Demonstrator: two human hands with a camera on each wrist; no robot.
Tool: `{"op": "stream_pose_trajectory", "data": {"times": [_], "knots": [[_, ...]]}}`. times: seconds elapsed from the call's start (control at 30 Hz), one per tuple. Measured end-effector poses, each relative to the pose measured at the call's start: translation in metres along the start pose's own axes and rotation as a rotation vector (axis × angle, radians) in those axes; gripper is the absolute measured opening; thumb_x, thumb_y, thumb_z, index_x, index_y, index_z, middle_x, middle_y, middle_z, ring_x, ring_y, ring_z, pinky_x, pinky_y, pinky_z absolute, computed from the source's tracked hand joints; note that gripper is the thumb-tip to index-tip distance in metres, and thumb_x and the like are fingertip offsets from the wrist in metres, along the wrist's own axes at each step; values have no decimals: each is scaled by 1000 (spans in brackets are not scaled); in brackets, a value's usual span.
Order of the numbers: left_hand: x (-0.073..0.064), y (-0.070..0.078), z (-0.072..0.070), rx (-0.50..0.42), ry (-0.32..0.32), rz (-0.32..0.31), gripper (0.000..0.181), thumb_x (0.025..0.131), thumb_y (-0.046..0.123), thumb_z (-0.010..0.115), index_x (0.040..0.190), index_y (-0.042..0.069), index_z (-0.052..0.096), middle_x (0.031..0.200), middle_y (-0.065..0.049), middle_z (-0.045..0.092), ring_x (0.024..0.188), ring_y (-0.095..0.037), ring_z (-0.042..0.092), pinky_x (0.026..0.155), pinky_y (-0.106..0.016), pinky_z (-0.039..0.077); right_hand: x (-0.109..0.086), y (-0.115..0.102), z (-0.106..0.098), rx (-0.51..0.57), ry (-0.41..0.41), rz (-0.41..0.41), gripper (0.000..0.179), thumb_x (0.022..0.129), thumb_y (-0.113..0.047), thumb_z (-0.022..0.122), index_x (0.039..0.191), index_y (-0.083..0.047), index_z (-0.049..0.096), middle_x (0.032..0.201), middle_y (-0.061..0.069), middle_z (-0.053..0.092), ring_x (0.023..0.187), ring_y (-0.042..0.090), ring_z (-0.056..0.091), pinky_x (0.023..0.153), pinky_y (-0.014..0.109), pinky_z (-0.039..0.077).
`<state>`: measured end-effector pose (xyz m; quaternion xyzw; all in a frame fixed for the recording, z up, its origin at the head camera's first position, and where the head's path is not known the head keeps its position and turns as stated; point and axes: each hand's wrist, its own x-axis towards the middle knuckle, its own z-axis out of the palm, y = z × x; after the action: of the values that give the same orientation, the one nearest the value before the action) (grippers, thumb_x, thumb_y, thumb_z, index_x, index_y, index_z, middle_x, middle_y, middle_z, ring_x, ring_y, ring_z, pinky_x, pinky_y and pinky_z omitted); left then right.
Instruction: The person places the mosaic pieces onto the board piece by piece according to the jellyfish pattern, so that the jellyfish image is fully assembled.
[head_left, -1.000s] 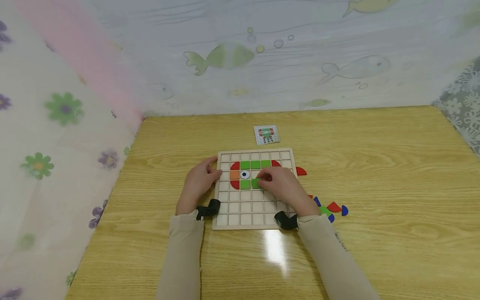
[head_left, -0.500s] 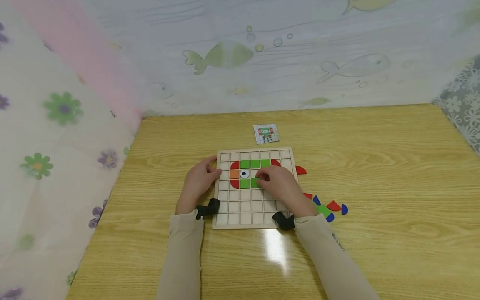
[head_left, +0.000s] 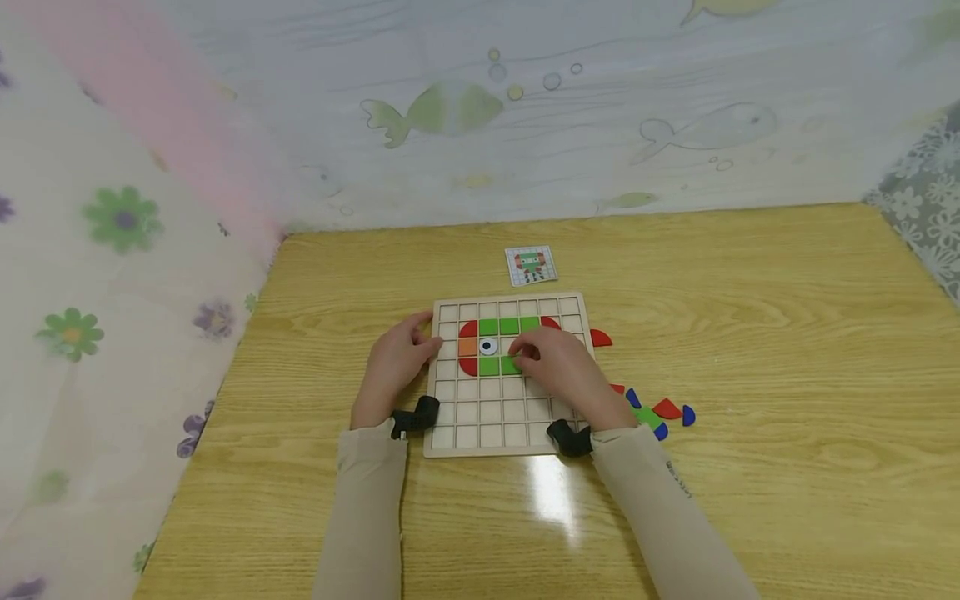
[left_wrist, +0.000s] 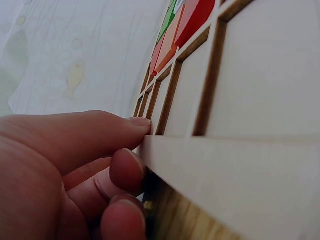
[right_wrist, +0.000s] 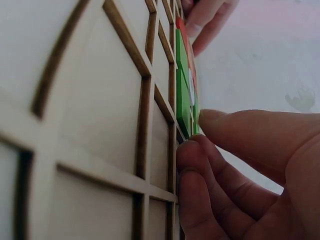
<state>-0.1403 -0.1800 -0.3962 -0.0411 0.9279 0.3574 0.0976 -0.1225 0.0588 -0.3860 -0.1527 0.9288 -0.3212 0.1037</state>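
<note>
A wooden grid board (head_left: 481, 412) lies on the table, with coloured tiles in some of its cells. My left hand (head_left: 400, 360) grips the board's left edge; in the left wrist view the thumb (left_wrist: 137, 122) lies along the rim, with curled fingers beside it. My right hand (head_left: 558, 367) reaches over the board's right part. Its thumb and curled fingers pinch at the right end of a green square tile (head_left: 510, 365) in the lower tile row. Nearby sit an eye disc (head_left: 488, 346), an orange square (head_left: 468, 347) and a red quarter-round (head_left: 468, 328). The right hand hides several cells.
A pattern card (head_left: 531, 265) lies behind the board. To the right are a red piece (head_left: 602, 337) and several loose red, blue and green pieces, including a red fan-shaped piece (head_left: 667, 408) and a blue half-round (head_left: 688, 415). A printed wall covering borders the table (head_left: 750, 292).
The hands and tiles keep nearly the same places; the right forearm shifts only slightly. The whole head view drifts a little.
</note>
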Motion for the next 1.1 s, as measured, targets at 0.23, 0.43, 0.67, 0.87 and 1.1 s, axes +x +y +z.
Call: {"op": "stream_pose_trajectory", "data": {"times": [0.23,0.43,0.67,0.87,1.1], "knots": [[0,0,0,22,16,22,50,86,32,57,132,20,44,77,0,56,60,-18,51,57,-32,39,-2,3,-8,29,-21,-50,15,86,-23,58,98,-19,66,85,-6,57,78,14,49,71,29,41],[1,3,3,15,7,20,49,86,32,56,131,20,44,77,-1,56,58,-18,52,57,-32,39,-7,19,-23,55,-44,-53,18,88,-25,55,102,-20,64,93,-5,59,82,14,51,75,31,41],[3,2,7,9,9,3,49,85,32,57,131,22,45,78,0,56,57,-18,52,56,-31,39,-19,33,-42,101,-33,-2,23,89,-29,54,108,-20,63,98,-3,59,81,16,52,74,33,41],[2,2,3,7,8,7,49,86,31,57,132,21,44,77,-1,55,55,-19,53,54,-32,40,-31,38,-48,88,-52,-30,22,89,-28,55,106,-18,64,95,-3,59,81,15,52,73,32,42],[0,1,0,9,9,8,49,86,31,56,133,21,43,78,-1,55,55,-19,53,53,-31,40,-51,49,-54,24,-95,-55,21,88,-25,56,103,-13,63,86,-4,59,76,13,52,68,30,43]]}}
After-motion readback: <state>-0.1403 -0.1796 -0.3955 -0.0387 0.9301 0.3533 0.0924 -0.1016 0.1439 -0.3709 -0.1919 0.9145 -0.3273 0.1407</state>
